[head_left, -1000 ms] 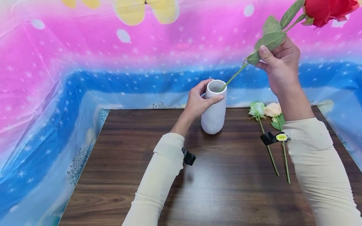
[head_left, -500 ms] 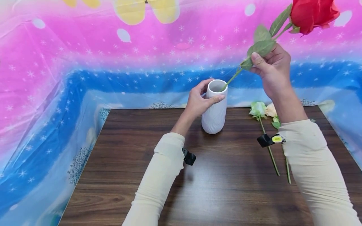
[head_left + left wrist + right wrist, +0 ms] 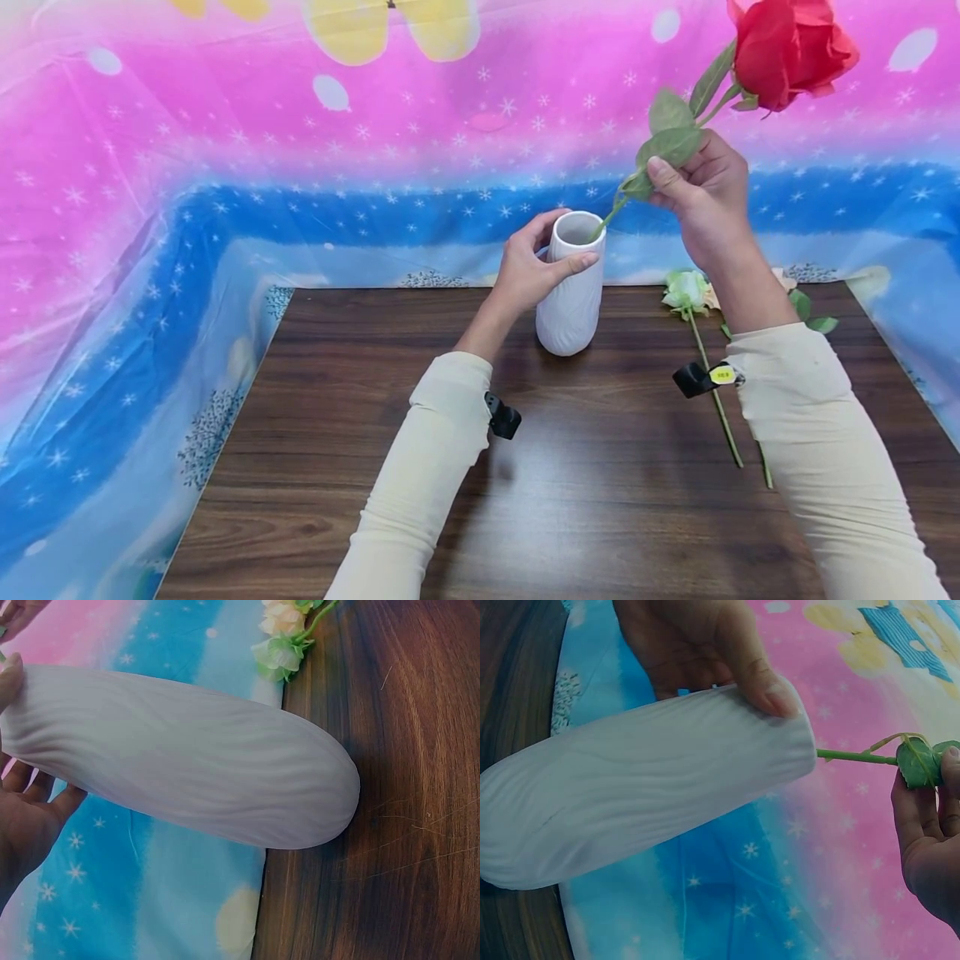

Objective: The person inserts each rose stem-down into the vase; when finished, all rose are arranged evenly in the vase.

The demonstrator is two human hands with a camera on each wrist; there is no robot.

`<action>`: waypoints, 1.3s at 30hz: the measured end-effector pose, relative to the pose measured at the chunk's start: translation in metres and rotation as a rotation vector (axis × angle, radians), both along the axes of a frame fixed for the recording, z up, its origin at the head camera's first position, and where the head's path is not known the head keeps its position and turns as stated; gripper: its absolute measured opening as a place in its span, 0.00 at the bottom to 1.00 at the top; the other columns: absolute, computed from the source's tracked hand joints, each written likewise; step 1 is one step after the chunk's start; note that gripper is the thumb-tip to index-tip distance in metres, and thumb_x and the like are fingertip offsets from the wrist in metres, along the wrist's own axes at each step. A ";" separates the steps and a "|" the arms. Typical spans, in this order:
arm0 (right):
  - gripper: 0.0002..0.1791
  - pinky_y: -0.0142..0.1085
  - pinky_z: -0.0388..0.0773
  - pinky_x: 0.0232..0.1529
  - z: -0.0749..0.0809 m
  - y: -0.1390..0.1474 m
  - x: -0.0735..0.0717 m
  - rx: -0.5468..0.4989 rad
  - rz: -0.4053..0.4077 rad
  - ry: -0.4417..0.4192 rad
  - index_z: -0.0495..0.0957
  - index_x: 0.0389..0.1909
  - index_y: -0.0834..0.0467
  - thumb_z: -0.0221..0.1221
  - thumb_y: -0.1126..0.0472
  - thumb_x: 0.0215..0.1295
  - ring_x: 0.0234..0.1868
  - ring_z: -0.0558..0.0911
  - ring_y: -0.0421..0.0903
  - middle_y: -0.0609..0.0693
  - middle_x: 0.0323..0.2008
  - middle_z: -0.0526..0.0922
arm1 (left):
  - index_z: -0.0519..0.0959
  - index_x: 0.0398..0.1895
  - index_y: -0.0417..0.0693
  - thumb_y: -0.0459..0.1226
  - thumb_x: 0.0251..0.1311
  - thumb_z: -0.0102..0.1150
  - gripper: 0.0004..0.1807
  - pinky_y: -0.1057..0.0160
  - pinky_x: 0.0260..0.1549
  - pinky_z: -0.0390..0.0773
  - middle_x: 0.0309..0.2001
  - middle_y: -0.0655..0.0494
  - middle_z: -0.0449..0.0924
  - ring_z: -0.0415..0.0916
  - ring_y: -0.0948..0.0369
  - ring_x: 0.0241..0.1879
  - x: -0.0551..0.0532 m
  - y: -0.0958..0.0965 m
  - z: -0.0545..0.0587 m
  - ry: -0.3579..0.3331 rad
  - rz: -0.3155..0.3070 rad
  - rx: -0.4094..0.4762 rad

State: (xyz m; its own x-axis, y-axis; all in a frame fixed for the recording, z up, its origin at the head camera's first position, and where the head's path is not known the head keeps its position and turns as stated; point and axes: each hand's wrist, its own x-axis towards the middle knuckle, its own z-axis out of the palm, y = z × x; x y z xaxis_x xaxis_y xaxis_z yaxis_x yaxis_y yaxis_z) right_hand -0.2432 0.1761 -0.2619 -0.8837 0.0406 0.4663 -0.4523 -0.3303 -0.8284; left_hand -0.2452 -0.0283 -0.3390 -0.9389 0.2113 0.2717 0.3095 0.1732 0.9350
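Observation:
A white ribbed vase [image 3: 570, 300] stands upright near the back edge of the wooden table. My left hand [image 3: 528, 262] grips it just below the rim, thumb across the front and fingers round the far side. Up and to the right, my right hand [image 3: 708, 196] pinches the leafy stem of a red rose [image 3: 791, 54] between thumb and fingers. The lower stem [image 3: 855, 756] slants down into the vase mouth, and its end is hidden inside. Large in the left wrist view, the vase [image 3: 187, 757] has its base on the table.
On the right of the table [image 3: 360, 467] lie a pale green rose [image 3: 686, 292] and a peach rose [image 3: 711, 293], the latter partly behind my right forearm. A cloth [image 3: 420, 142] printed with snowflakes hangs behind the table.
My right hand has moved down and left with the red rose, sliding its stem deeper into the vase. The left hand and vase have hardly moved.

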 end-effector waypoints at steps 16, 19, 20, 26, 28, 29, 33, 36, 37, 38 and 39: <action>0.10 0.32 0.88 0.36 -0.004 -0.003 -0.004 0.011 0.012 0.022 0.83 0.44 0.57 0.63 0.71 0.65 0.35 0.90 0.40 0.47 0.35 0.91 | 0.71 0.71 0.47 0.40 0.56 0.75 0.39 0.54 0.61 0.82 0.66 0.49 0.78 0.79 0.53 0.63 -0.001 0.000 -0.001 0.016 0.001 -0.004; 0.10 0.32 0.88 0.35 -0.003 -0.004 -0.005 0.006 0.014 0.014 0.83 0.44 0.57 0.63 0.72 0.65 0.34 0.90 0.40 0.47 0.35 0.91 | 0.71 0.71 0.48 0.41 0.56 0.75 0.39 0.55 0.60 0.82 0.66 0.50 0.78 0.79 0.54 0.64 -0.002 0.000 -0.001 0.005 0.004 -0.006; 0.10 0.32 0.88 0.35 -0.003 -0.004 -0.005 0.007 0.012 0.013 0.83 0.43 0.57 0.63 0.72 0.65 0.34 0.90 0.40 0.47 0.35 0.91 | 0.71 0.71 0.48 0.41 0.56 0.75 0.38 0.55 0.60 0.82 0.66 0.50 0.78 0.79 0.54 0.64 -0.002 0.000 -0.001 0.002 0.005 -0.006; 0.09 0.32 0.88 0.37 -0.002 -0.007 -0.007 0.018 0.011 0.010 0.83 0.42 0.57 0.62 0.72 0.66 0.34 0.90 0.40 0.47 0.35 0.92 | 0.72 0.70 0.49 0.40 0.56 0.75 0.38 0.54 0.61 0.82 0.65 0.50 0.79 0.79 0.54 0.63 -0.002 0.000 -0.003 0.009 0.010 0.004; 0.08 0.32 0.88 0.37 -0.001 -0.008 -0.008 0.012 0.018 0.005 0.83 0.41 0.57 0.62 0.73 0.66 0.34 0.90 0.40 0.47 0.35 0.92 | 0.72 0.70 0.47 0.40 0.56 0.75 0.38 0.54 0.61 0.82 0.64 0.49 0.79 0.79 0.53 0.63 -0.002 0.000 -0.002 0.015 0.008 0.009; 0.08 0.32 0.88 0.37 -0.001 -0.008 -0.008 0.007 0.021 0.003 0.83 0.41 0.57 0.62 0.73 0.66 0.34 0.90 0.40 0.47 0.35 0.92 | 0.72 0.70 0.47 0.40 0.56 0.75 0.38 0.54 0.61 0.82 0.64 0.49 0.79 0.79 0.53 0.63 -0.001 0.000 -0.002 0.015 0.008 0.010; 0.09 0.31 0.88 0.35 0.000 -0.010 -0.010 0.000 0.022 -0.003 0.83 0.40 0.57 0.61 0.73 0.66 0.33 0.90 0.40 0.47 0.34 0.92 | 0.72 0.70 0.48 0.40 0.56 0.75 0.37 0.54 0.60 0.82 0.64 0.49 0.79 0.79 0.53 0.63 -0.001 0.000 -0.001 0.017 0.009 0.004; 0.09 0.31 0.87 0.34 -0.001 -0.012 -0.010 -0.006 0.023 -0.012 0.83 0.40 0.56 0.61 0.73 0.66 0.32 0.90 0.40 0.46 0.34 0.92 | 0.72 0.70 0.48 0.40 0.56 0.75 0.37 0.54 0.61 0.82 0.64 0.50 0.79 0.79 0.54 0.63 -0.001 0.000 -0.002 0.018 0.008 0.000; 0.09 0.31 0.87 0.34 -0.001 -0.012 -0.011 -0.006 0.027 -0.016 0.83 0.40 0.56 0.61 0.73 0.66 0.32 0.90 0.39 0.46 0.34 0.92 | 0.72 0.70 0.48 0.40 0.56 0.75 0.37 0.54 0.61 0.81 0.64 0.49 0.79 0.79 0.53 0.63 -0.001 0.000 -0.002 0.021 0.006 0.001; 0.09 0.30 0.87 0.34 -0.001 -0.013 -0.011 0.001 0.028 -0.019 0.83 0.40 0.56 0.61 0.72 0.67 0.32 0.90 0.39 0.46 0.34 0.92 | 0.72 0.70 0.48 0.40 0.56 0.75 0.38 0.54 0.61 0.81 0.64 0.49 0.79 0.79 0.53 0.63 -0.001 0.000 -0.002 0.022 0.005 0.002; 0.08 0.30 0.87 0.35 -0.002 -0.014 -0.011 0.007 0.032 -0.023 0.83 0.40 0.56 0.61 0.72 0.67 0.32 0.90 0.39 0.46 0.34 0.92 | 0.72 0.70 0.47 0.40 0.56 0.75 0.38 0.53 0.61 0.81 0.64 0.49 0.79 0.79 0.53 0.63 -0.001 0.000 -0.003 0.024 0.003 0.003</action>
State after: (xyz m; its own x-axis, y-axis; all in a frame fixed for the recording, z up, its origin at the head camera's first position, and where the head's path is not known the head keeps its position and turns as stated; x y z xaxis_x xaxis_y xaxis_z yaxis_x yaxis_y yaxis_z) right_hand -0.2539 0.1625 -0.2636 -0.8952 0.0091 0.4456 -0.4220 -0.3389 -0.8409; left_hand -0.2463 -0.0280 -0.3415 -0.9327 0.2075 0.2949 0.3314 0.1714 0.9278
